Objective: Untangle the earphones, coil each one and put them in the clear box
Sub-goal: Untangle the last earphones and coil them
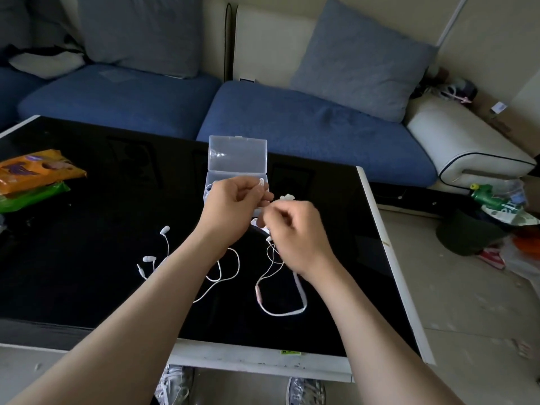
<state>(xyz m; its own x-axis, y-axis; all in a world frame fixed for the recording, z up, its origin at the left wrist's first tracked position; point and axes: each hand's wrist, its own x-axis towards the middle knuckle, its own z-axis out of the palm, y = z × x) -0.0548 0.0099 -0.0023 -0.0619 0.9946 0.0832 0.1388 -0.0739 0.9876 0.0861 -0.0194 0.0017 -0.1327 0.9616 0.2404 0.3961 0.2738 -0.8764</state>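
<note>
A clear plastic box (236,154) stands open on the black table, its lid upright, with a white cable partly showing inside behind my hands. My left hand (233,207) pinches a white earbud just in front of the box. My right hand (295,232) has its fingers curled round the white cord of the same earphone (280,312), whose cable hangs to the table and loops round a small pink inline piece. A second white earphone (155,258) lies loose on the table to the left, with two buds and a plug showing and its cord running under my left forearm.
The black glass table (87,258) has a white rim. Orange and green packets (35,176) lie at its left edge. A blue sofa with cushions (315,124) stands behind it. Bags and a dark bin (470,232) clutter the floor at right. My shoes show below the table.
</note>
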